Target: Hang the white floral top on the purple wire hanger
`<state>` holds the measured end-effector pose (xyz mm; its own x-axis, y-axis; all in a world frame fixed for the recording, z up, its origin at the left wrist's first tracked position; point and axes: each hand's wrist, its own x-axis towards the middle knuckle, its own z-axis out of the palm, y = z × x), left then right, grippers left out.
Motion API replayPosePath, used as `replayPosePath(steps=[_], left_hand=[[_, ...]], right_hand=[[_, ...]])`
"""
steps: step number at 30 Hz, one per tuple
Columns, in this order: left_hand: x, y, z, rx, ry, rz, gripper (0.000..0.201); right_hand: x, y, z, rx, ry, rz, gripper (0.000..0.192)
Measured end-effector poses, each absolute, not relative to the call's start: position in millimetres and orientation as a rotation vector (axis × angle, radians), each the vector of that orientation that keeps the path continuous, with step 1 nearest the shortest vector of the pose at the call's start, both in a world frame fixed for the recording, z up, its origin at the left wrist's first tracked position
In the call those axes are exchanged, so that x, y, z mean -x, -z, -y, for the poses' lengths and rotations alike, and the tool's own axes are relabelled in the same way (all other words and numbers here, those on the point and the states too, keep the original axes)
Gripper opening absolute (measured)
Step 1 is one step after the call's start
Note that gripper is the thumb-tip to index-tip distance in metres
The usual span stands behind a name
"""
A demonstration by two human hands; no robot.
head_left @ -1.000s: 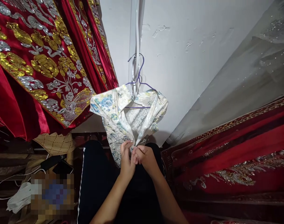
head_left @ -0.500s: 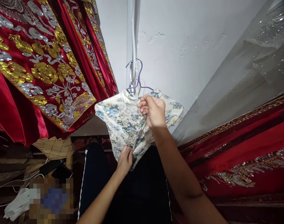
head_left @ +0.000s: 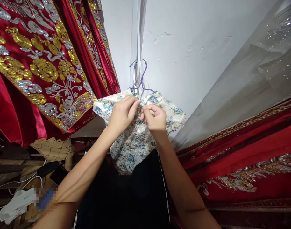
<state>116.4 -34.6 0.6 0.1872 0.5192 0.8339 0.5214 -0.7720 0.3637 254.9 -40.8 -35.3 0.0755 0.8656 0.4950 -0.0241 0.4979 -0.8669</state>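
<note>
A white blouse (head_left: 136, 140) with a blue and yellow flower print hangs on a purple hanger (head_left: 142, 76) in front of me. At the neckline my left hand (head_left: 123, 113) pinches the front edge of the blouse between thumb and fingers. Just to its right, my right hand (head_left: 155, 118) is closed on the opposite front edge, slightly lower. The two hands are close together, with a small gap between the fingertips. Any fastening there is too small or hidden to make out.
Red cloth with gold and silver sequins (head_left: 45, 70) hangs on the left. Sheer white fabric (head_left: 231, 79) and red beaded cloth (head_left: 243, 165) are on the right. A phone (head_left: 59, 175), a white cable and a pale crumpled bag (head_left: 16, 205) lie at lower left.
My left hand has moved up from the lower front of the blouse to the neckline. My right hand has stayed near the collar, dropping slightly. The blouse's lower front hangs loose.
</note>
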Motion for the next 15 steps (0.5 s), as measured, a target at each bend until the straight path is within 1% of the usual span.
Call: replayPosePath(steps=[3, 5, 6, 8, 11, 13, 15], left_hand=[[-110, -9, 39, 2.387, 1.738, 1.056, 0.029], [-104, -15, 43, 2.434, 1.707, 1.044, 0.024], [-102, -18, 44, 2.475, 1.651, 1.032, 0.02], [-99, -20, 43, 2.574, 1.489, 1.016, 0.02], [-102, -18, 42, 2.661, 1.329, 1.007, 0.015], [-106, -17, 42, 2.627, 1.4, 0.992, 0.015], [-106, -19, 43, 2.508, 1.625, 0.987, 0.013]], right_hand=[[-248, 63, 37, 0.876, -0.828, 1.31, 0.03], [-247, 71, 39, 0.894, -0.864, 1.251, 0.028], [-247, 70, 41, 0.884, -0.86, 1.219, 0.026], [-251, 60, 46, 0.837, -0.833, 1.187, 0.024], [-255, 43, 48, 0.762, -0.805, 1.215, 0.024], [-255, 43, 43, 0.773, -0.799, 1.232, 0.023], [-256, 55, 36, 0.861, -0.826, 1.268, 0.024]])
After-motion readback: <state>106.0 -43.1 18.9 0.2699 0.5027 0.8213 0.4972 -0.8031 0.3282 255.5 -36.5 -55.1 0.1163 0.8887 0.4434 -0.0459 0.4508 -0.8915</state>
